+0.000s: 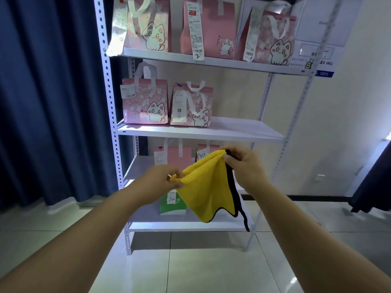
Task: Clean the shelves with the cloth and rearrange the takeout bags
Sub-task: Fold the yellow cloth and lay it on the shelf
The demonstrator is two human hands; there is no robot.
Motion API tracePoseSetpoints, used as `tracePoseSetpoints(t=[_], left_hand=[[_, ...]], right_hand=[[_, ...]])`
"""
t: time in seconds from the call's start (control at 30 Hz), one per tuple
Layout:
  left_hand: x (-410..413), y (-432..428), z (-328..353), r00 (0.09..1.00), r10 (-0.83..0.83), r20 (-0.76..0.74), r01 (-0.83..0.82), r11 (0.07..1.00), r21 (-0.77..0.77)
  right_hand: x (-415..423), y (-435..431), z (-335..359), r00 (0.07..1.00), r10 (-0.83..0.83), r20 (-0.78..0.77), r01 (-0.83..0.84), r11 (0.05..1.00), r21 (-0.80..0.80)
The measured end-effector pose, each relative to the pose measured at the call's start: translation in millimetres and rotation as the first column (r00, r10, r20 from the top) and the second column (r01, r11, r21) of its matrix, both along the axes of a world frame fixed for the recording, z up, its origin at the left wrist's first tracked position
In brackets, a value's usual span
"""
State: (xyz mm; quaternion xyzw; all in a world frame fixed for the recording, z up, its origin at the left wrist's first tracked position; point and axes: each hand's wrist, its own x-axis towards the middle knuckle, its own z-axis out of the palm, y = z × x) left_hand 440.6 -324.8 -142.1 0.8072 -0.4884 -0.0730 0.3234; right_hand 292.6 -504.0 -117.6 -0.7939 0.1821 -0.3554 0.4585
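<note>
1. Curtain, dark blue, hangs at far left, beside the rack's left post.
2. Left hand pinched shut on the cloth's left corner, in front of the lower shelves; ring visible on one finger.
3. Cloth, yellow with black edging, hangs in the air between both hands, off every shelf, lower corners drooping in front of the bottom shelf.
4. Right hand pinched shut on the cloth's upper right corner, higher than the left hand.
5. Top shelf: three pink cat bags in a row – left bag at left edge, middle bag with a long receipt marked "2", right bag near right edge with a receipt.
6. Second shelf: two pink cat bags touching side by side at the left end; right half bare.
7. Third shelf: two pink bags at the back, first left of center, second just beside it, tag reads "34"; both partly hidden by hands and cloth.
8. Bottom shelf: green-and-white bag tagged "14", near center, partly behind cloth.
9. Wall at right, white; tiled floor below.
</note>
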Motion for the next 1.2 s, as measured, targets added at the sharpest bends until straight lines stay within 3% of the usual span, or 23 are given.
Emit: tracePoseSetpoints(t=[0.1,0.23,0.43,0.7,1.03,1.2], left_hand=[[3.6,-5.2,14.1,0.989,0.133,0.057,-0.117,0.967,-0.225],[13.5,-10.0,33.5,0.984,0.113,0.139,-0.09,0.983,-0.158],[22.6,-24.7,29.5,0.986,0.12,0.115,-0.083,0.956,-0.281],[31.2,-81.1,19.0,0.996,-0.008,0.084,0.026,0.978,-0.209],[37.2,-229.5,20.2,0.996,-0.018,0.089,0.033,0.985,-0.168],[44.0,-308.6,33.2,0.998,-0.006,0.064,0.018,0.981,-0.195]], right_hand=[[-3.4,-3.8,1.1,0.996,-0.092,0.023,0.094,0.991,-0.096],[-1.6,-5.9,-7.5,0.953,-0.274,-0.129,0.226,0.927,-0.298],[-0.8,-13.2,-9.9,0.943,-0.315,-0.107,0.265,0.905,-0.332],[-9.7,-67.7,-12.7,0.933,-0.298,-0.202,0.236,0.93,-0.282],[-13.3,-213.2,-7.6,0.943,-0.241,-0.229,0.148,0.922,-0.359],[-7.4,-296.8,0.5,0.959,-0.213,-0.188,0.152,0.943,-0.296]])
